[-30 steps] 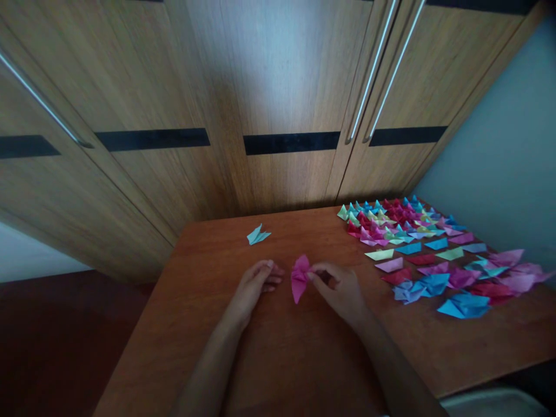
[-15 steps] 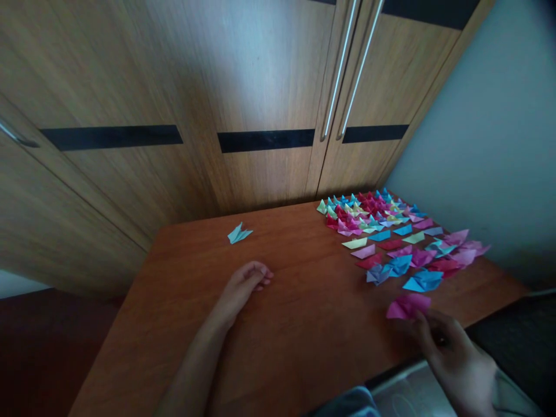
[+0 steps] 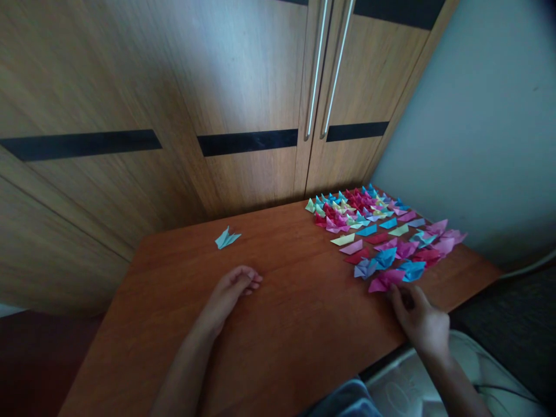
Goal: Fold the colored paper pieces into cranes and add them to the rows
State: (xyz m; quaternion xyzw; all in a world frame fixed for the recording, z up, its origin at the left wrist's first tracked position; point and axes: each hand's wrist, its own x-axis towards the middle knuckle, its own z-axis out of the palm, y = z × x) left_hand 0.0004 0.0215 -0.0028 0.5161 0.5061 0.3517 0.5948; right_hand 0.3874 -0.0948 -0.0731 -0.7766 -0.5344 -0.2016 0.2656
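A bright pink folded paper piece (image 3: 386, 281), shaped like a small boat, is pinched between the thumb and fingers of my right hand (image 3: 419, 318). It is at the near edge of a group of folded paper pieces, close beside a blue one (image 3: 412, 270) and a lilac one (image 3: 365, 267). My left hand (image 3: 234, 289) rests on the table with its fingers curled in, and nothing shows in them. Beyond it lies a single pale blue folded paper piece (image 3: 226, 238) with pointed ends.
Many small paper boats (image 3: 347, 208) in several colours stand in rows at the table's back right corner. Flat folded strips (image 3: 367, 230) lie in front of them. A wooden wardrobe (image 3: 243, 69) borders the brown table (image 3: 286, 347) behind, and a wall (image 3: 478, 127) rises at right.
My right hand has carried the pink paper piece forward to the near edge of the paper group. My left hand has stayed on the table. The view has shifted slightly right.
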